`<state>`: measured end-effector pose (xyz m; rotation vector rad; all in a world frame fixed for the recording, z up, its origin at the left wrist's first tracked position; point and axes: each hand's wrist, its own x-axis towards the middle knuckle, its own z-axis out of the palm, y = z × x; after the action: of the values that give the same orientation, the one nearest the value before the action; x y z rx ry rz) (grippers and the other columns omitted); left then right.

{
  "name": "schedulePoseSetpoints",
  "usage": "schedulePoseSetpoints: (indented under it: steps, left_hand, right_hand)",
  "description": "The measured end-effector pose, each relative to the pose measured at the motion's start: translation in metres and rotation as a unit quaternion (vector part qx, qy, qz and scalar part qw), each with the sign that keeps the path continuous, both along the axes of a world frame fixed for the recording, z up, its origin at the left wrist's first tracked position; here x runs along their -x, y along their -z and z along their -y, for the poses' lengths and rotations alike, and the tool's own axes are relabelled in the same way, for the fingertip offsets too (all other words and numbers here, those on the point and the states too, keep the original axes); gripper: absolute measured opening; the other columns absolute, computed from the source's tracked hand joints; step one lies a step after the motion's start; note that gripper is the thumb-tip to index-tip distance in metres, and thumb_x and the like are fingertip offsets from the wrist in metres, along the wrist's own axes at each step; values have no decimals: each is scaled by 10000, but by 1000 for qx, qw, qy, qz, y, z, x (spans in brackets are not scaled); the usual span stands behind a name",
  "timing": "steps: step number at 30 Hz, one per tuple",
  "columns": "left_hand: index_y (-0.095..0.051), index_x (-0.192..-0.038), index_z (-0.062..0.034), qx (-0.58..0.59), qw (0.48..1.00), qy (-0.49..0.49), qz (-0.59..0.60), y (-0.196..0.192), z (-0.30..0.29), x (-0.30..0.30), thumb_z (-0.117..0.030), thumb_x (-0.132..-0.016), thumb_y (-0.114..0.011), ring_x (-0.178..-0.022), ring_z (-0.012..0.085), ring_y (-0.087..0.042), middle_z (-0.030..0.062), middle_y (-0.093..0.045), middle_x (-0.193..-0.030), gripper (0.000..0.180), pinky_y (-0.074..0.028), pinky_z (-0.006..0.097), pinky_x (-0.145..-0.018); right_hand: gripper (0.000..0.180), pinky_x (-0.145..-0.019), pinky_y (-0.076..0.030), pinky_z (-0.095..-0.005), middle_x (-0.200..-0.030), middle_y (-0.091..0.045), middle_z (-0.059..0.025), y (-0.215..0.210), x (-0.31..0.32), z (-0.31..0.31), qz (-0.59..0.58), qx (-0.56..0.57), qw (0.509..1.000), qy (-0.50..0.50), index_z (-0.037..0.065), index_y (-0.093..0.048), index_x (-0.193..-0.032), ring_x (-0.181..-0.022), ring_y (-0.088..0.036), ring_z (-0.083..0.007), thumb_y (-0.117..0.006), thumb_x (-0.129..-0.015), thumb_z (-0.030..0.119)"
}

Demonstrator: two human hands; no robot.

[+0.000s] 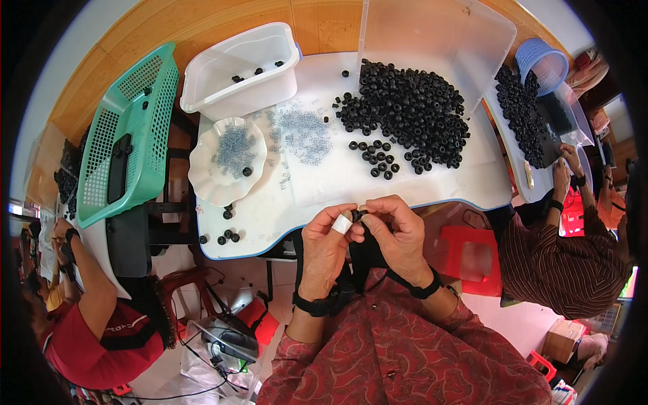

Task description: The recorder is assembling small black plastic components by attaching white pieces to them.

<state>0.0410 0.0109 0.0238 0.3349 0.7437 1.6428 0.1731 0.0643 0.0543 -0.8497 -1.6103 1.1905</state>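
My left hand [325, 246] and my right hand [397, 233] meet at the table's front edge. Between their fingertips they pinch a small black round part [356, 215], partly hidden by the fingers. White tape [343, 224] wraps a digit of my left hand. Beyond them lies a big heap of black ring-like parts [412, 111], with a small loose group [378, 158] nearer to me. Tiny clear pieces [304, 135] are spread left of the heap. More of them fill a white scalloped plate [202, 179], where one black part [247, 171] rests.
A white tub [250, 88] holding a few black parts stands at the back left, beside a green basket [125, 202]. A clear plastic sheet [432, 40] stands behind the heap. Several black parts [228, 235] lie at the near-left corner. People work at both sides; a red stool [472, 260] is right.
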Motion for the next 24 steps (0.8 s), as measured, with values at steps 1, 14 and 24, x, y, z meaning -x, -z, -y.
schedulePoseSetpoints:
  steps: [1, 14, 24]
  left_hand:
    - [-641, -1140, 50, 0, 1000, 0, 0, 0, 0, 0, -43, -969, -590, -780, 145, -659, 76, -656, -964, 201, -569, 262, -671]
    - [-635, -1149, 44, -13, 999, 18, 27, 0, 0, 0, -66, -979, -582, -774, 137, -651, 81, -663, -962, 209, -560, 260, -685]
    - [-634, -1151, 42, -11, 1000, 13, 17, 1, -1, 0, -66, -981, -579, -786, 135, -652, 68, -656, -957, 209, -557, 258, -686]
  right_hand:
    - [179, -722, -540, -241, -958, -670, -75, 0, 0, 0, 3, -6, 1000, 3, -9, -617, -1054, -816, -668, -113, -655, -886, -56]
    - [176, -793, -524, -229, -1004, -686, -69, -5, -2, 3, -62, 109, 992, -9, -12, -595, -1109, -887, -645, -90, -623, -935, -18]
    - [182, -803, -533, -234, -1009, -682, -73, -7, 0, 4, -73, 108, 991, -22, -18, -587, -1110, -901, -642, -94, -608, -932, -49]
